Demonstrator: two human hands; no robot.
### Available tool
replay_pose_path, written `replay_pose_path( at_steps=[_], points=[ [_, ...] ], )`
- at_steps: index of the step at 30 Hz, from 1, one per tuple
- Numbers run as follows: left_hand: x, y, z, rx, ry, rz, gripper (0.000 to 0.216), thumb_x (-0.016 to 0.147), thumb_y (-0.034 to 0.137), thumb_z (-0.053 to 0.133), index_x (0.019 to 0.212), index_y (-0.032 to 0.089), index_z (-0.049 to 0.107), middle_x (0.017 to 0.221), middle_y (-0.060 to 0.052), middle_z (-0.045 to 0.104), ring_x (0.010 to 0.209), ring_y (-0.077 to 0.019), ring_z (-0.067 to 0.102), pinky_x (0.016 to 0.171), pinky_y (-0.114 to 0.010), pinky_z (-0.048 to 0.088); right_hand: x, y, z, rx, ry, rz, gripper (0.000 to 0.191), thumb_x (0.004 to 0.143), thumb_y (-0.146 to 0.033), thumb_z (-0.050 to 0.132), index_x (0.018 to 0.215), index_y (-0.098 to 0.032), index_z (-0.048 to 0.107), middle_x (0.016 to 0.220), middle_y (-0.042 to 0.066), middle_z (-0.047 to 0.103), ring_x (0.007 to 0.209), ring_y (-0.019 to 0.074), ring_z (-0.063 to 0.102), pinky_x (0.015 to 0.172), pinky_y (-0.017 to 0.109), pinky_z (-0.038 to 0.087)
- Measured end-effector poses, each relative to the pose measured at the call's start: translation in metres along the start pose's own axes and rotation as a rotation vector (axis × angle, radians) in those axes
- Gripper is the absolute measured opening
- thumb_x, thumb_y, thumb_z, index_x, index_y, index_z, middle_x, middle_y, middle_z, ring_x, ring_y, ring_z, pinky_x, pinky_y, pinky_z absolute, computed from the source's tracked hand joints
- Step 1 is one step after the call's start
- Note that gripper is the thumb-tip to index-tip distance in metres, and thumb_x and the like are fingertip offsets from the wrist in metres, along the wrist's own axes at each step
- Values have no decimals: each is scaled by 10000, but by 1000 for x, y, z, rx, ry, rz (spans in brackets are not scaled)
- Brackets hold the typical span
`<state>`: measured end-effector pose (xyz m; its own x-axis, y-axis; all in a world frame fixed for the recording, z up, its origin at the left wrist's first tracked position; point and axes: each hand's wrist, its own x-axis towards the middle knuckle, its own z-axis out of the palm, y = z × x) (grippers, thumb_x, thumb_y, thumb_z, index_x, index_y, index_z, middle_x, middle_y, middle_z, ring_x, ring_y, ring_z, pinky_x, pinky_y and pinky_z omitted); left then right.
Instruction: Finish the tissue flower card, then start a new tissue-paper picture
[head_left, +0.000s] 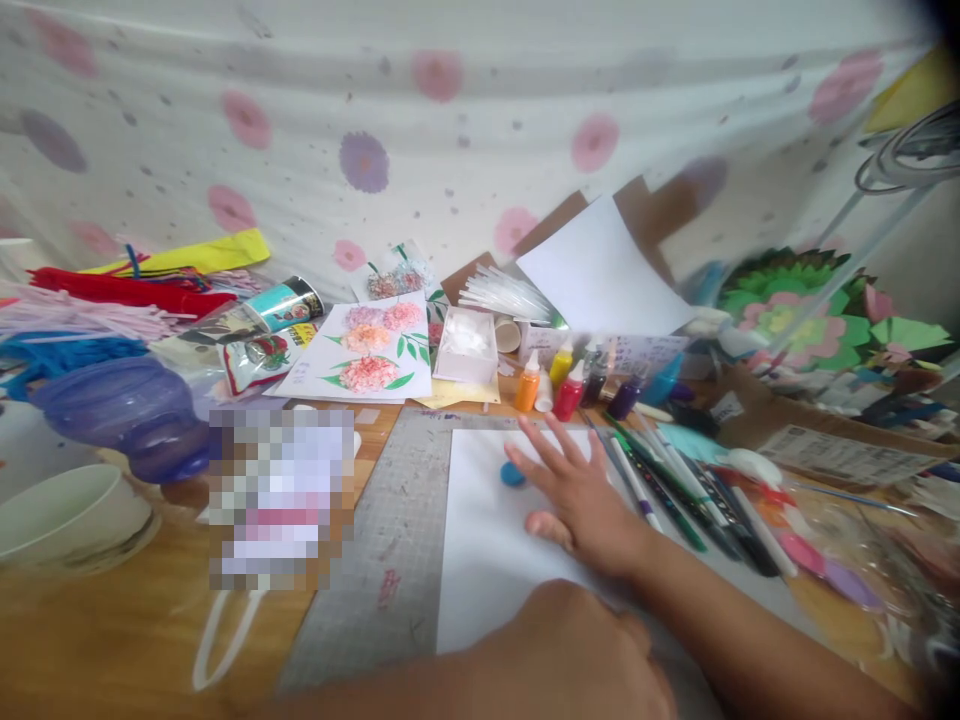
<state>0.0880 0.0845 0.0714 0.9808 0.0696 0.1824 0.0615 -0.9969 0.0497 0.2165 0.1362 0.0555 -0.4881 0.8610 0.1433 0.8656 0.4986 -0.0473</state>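
A sheet of white paper (487,560) lies on the grey cutting mat (375,550). Over its right part my right hand (581,495) is palm down, fingers spread, with nothing in its grasp. Just left of those fingertips sits a small round blue piece (513,474), its exact kind unclear. My left hand (577,640) is nearer to me, low over the paper, blurred, with its fingers curled inward; what they hold, if anything, is hidden. Several markers (671,490) lie beside the right hand.
Small paint bottles (568,390) stand behind the paper. A floral picture (375,350) and a white box (466,345) are at the back. On the left are a purple vase (135,410) and a pale bowl (71,515). A cardboard box (817,430) stands right.
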Motion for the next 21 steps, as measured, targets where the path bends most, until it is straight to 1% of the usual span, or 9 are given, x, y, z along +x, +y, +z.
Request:
replay_pose_path(
  at_steps=[3, 5, 9, 12, 15, 17, 21],
  points=[
    [0, 1, -1, -1, -15, -4, 301, 809, 344, 663, 597, 156, 560, 546, -10, 556, 436, -125, 478, 324, -244, 107, -1, -1, -3, -21, -32, -15, 757, 813, -738, 342, 1431, -301, 363, 1565, 86, 159, 1414, 453, 74, 932, 829, 65],
    [0, 1, -1, -5, 5, -12, 309, 810, 361, 663, 603, 155, 563, 553, -12, 564, 445, -123, 482, 332, -246, 103, -1, -1, -6, -31, -34, 13, 755, 815, -736, 341, 1429, -296, 370, 1571, 80, 123, 1414, 453, 67, 940, 824, 59],
    [-1, 2, 1, -29, 44, -27, 335, 819, 427, 645, 633, 157, 579, 577, -19, 590, 484, -132, 494, 352, -256, 105, -4, 5, -11, -11, -80, 0, 724, 844, -712, 316, 1433, -293, 360, 1563, 76, 155, 1416, 441, 92, 941, 824, 73],
    [-2, 3, 1, -29, 29, -20, 304, 812, 395, 657, 636, 160, 579, 585, -23, 595, 486, -134, 490, 357, -260, 105, -6, 10, -12, -2, -58, -2, 688, 853, -688, 351, 1433, -318, 353, 1563, 68, 168, 1413, 444, 108, 942, 826, 77],
    [-2, 2, 2, -17, 17, -15, 318, 814, 409, 648, 629, 160, 575, 588, -28, 588, 484, -134, 488, 351, -256, 113, -7, 12, -12, 0, -60, -18, 647, 862, -673, 359, 1402, -322, 410, 1554, 61, 208, 1410, 441, 130, 945, 825, 69],
    [-2, 2, 2, -17, 19, -17, 311, 816, 410, 641, 639, 162, 580, 597, -30, 588, 493, -137, 495, 351, -253, 121, -6, 12, -13, -9, -27, -22, 619, 869, -665, 355, 1378, -324, 448, 1551, 53, 218, 1412, 433, 136, 954, 820, 61],
    [-2, 2, 4, -9, -27, -9, 243, 766, 344, 684, 634, 167, 582, 599, -34, 591, 486, -142, 492, 349, -251, 135, -6, 9, -14, -16, 22, -40, 553, 889, -636, 350, 1310, -327, 533, 1527, 40, 292, 1406, 418, 182, 976, 802, 52]
  ],
)
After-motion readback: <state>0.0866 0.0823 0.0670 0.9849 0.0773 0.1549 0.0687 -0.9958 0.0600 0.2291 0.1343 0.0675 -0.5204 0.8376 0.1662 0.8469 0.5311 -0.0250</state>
